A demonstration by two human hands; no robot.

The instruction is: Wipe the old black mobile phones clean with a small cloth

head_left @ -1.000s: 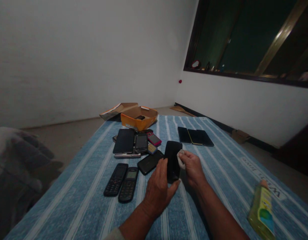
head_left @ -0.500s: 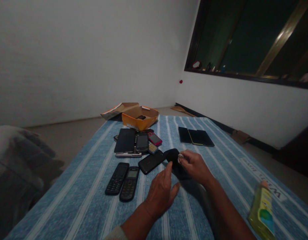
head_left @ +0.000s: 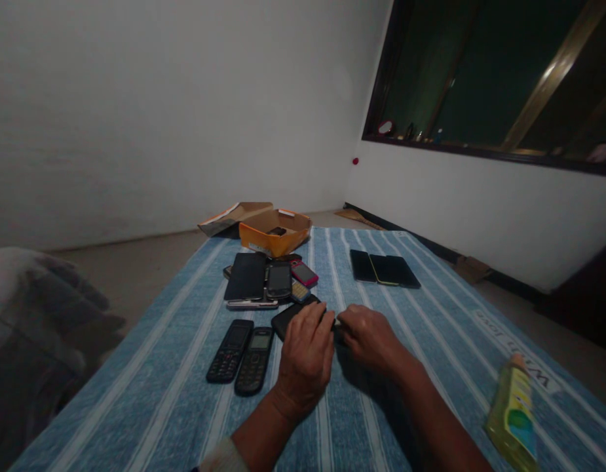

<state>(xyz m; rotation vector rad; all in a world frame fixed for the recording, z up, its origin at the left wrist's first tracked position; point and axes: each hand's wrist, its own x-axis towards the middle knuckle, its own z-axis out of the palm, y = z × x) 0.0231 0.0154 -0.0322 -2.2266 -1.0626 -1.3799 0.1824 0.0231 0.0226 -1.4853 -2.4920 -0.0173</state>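
My left hand (head_left: pixel 307 354) is bent with its fingers pressed together, its back toward me. What it holds, if anything, is hidden. It partly covers a black phone (head_left: pixel 283 320) on the striped cloth. Close by, my right hand (head_left: pixel 370 337) has its fingers closed on a small pale wad (head_left: pixel 337 322), which shows only as a sliver between the hands. Two black keypad phones, a left one (head_left: pixel 230 351) and a right one (head_left: pixel 254 360), lie left of my left hand. The dark object earlier under my right hand is hidden.
A blue striped cloth (head_left: pixel 165 367) covers the surface. Beyond my hands lie piled phones (head_left: pixel 279 280) and an opened orange box (head_left: pixel 273 244). Dark flat phones (head_left: pixel 385 269) lie at the back right. A bottle of yellowish liquid (head_left: pixel 513 416) lies at right. Greyish fabric (head_left: pixel 32 328) shows at left.
My left hand has risen forward, its fingers now together and partly over the black phone. My right hand has shifted slightly down and left, close to it. The dark object between them is now hidden.
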